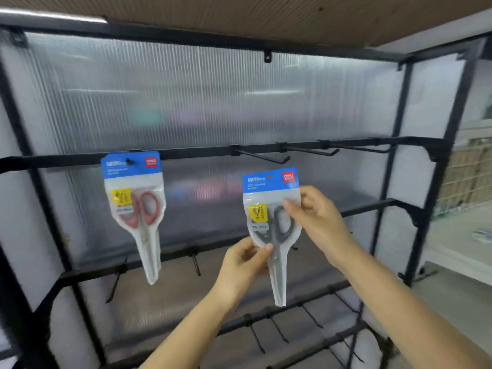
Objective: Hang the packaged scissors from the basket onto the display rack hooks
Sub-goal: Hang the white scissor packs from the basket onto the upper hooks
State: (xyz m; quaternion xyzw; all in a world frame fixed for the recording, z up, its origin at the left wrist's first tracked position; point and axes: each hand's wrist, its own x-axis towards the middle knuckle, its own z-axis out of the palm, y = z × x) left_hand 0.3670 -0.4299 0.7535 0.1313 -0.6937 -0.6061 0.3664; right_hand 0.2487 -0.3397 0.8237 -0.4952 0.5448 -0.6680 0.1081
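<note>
one red-handled pack [134, 206] hangs on the rack [266, 148]; left hand [243, 265] and right hand [315, 217] both pinch a grey-handled pack [271, 225] below the empty hook [262, 156], not yet hung.

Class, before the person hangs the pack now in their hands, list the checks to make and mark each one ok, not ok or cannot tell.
1. Left hand grips the grey scissors pack: ok.
2. Right hand pinches it too: ok.
3. Pack upright, blue header on top: ok.
4. Free hook above the pack: ok.
5. Hang hole at hook height: not ok, it is lower.
6. Red scissors pack already on its hook: ok.
</note>
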